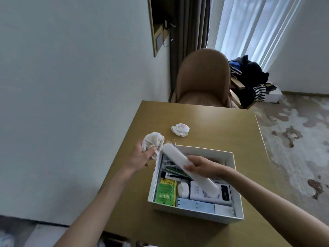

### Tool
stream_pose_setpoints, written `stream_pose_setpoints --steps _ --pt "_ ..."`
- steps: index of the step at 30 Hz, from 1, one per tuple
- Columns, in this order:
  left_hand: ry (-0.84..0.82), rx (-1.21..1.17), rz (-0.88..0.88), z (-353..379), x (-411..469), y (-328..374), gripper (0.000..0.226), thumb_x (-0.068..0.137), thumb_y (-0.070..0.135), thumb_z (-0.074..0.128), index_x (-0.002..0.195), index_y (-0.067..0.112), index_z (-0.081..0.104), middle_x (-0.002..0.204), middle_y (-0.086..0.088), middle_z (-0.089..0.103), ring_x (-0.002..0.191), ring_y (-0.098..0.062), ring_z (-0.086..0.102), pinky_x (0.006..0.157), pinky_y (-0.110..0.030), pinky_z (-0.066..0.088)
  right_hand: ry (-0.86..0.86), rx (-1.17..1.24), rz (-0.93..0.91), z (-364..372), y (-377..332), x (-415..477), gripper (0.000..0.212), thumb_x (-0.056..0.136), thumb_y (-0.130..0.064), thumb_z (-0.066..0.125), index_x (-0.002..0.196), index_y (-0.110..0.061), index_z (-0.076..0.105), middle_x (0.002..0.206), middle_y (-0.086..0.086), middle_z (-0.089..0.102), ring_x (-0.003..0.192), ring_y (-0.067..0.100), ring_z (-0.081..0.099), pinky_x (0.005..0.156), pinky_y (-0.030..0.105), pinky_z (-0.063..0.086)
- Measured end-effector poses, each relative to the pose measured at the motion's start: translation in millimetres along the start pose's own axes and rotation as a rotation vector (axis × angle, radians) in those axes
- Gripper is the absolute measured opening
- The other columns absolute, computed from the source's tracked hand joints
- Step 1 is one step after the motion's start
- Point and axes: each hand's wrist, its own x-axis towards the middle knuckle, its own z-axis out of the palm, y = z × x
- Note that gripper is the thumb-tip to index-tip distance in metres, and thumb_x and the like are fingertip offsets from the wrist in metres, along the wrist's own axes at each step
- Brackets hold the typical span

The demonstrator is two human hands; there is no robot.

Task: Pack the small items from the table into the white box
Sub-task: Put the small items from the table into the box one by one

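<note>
The white box stands on the wooden table, holding a green packet, a white oval case, a dark flat device and several other small items. My right hand grips a long white tube-shaped case that lies slanted over the box, one end past the box's far left corner. My left hand, just left of the box, holds a balled white cloth. A second balled white cloth lies on the table beyond the box.
A tan padded chair stands at the table's far edge. Dark clothes are piled on a wooden seat to the right. A plain wall runs along the table's left side, and patterned floor lies to the right.
</note>
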Motion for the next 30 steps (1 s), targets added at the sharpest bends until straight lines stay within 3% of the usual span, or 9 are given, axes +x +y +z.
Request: stream_pose_setpoints --steps 4,7,9,12,15,19,22,28,30 --pt "0.029 0.045 0.015 3.5 -10.4 -0.6 0.019 0.092 0.021 0.06 0.108 0.011 0.057 0.088 -0.007 0.064 0.057 -0.009 0.06 0.053 -0.032 0.054 -0.121 -0.137 0.008 10.3 9.2 -19.6 0.005 0.092 -0.036 0.054 0.096 -0.04 0.056 0.097 -0.006 0.056 0.089 0.015 0.056 0.077 0.032 0.047" --pt "0.012 0.127 0.058 11.4 -13.7 4.2 0.022 0.092 0.025 0.06 0.111 0.015 0.057 0.093 -0.007 0.066 0.074 -0.021 0.065 0.062 -0.038 0.056 -0.205 -0.256 0.041 22.1 17.2 -30.6 0.032 0.09 -0.038 0.06 0.121 -0.03 0.058 0.108 -0.005 0.057 0.098 0.015 0.055 0.079 0.028 0.045" --pt "-0.017 0.135 0.085 19.2 -14.1 8.1 0.026 0.091 0.026 0.061 0.114 0.015 0.057 0.097 -0.008 0.066 0.08 -0.022 0.065 0.063 -0.035 0.056 -0.257 -0.302 0.071 33.1 21.2 -36.3 0.04 0.089 -0.037 0.064 0.127 -0.028 0.056 0.116 -0.002 0.058 0.099 0.013 0.054 0.08 0.027 0.044" --pt "-0.092 0.168 0.122 34.0 -13.8 14.1 0.026 0.09 0.027 0.062 0.114 0.018 0.056 0.099 -0.005 0.065 0.084 -0.02 0.066 0.064 -0.031 0.056 -0.212 -0.482 0.087 45.8 27.2 -43.7 0.043 0.09 -0.035 0.064 0.13 -0.023 0.055 0.122 0.003 0.06 0.098 0.016 0.053 0.078 0.028 0.04" --pt "-0.175 0.168 0.139 52.9 -12.1 16.3 0.024 0.089 0.025 0.063 0.111 0.017 0.057 0.098 -0.004 0.066 0.086 -0.021 0.066 0.069 -0.035 0.056 -0.17 -0.57 0.069 46.4 31.6 -53.9 0.036 0.096 -0.029 0.054 0.131 -0.017 0.056 0.126 0.006 0.06 0.111 0.023 0.055 0.086 0.033 0.042" --pt "-0.269 0.284 0.151 78.7 -11.2 10.2 0.028 0.088 0.033 0.063 0.113 0.022 0.056 0.094 0.006 0.066 0.083 -0.01 0.063 0.068 -0.026 0.05 -0.173 -0.571 0.062 39.4 32.3 -66.6 0.025 0.099 -0.02 0.045 0.114 -0.009 0.062 0.111 0.009 0.061 0.101 0.026 0.055 0.079 0.034 0.04" --pt "-0.325 0.41 0.129 102.8 -5.4 1.3 0.029 0.087 0.038 0.062 0.106 0.018 0.054 0.1 -0.003 0.067 0.093 -0.02 0.062 0.08 -0.034 0.047 -0.035 -0.498 0.104 18.8 38.5 -75.1 0.022 0.097 -0.021 0.045 0.099 -0.009 0.064 0.102 0.009 0.062 0.092 0.028 0.059 0.08 0.04 0.05" --pt "-0.615 0.458 0.038 142.0 12.0 -6.3 0.041 0.083 0.052 0.061 0.11 0.022 0.052 0.098 -0.002 0.065 0.083 -0.02 0.064 0.059 -0.03 0.05 0.452 -0.654 0.083 -19.9 54.4 -84.9 0.023 0.097 -0.026 0.041 0.103 -0.019 0.062 0.107 0.002 0.061 0.103 0.023 0.056 0.08 0.037 0.039" --pt "-0.666 0.575 0.067 147.4 20.6 -8.6 0.049 0.082 0.06 0.058 0.116 0.026 0.05 0.097 0.002 0.064 0.085 -0.017 0.063 0.063 -0.031 0.051 0.515 -0.62 0.088 -29.5 56.6 -80.8 0.023 0.097 -0.028 0.043 0.105 -0.021 0.062 0.109 0.001 0.061 0.106 0.022 0.054 0.081 0.037 0.037"
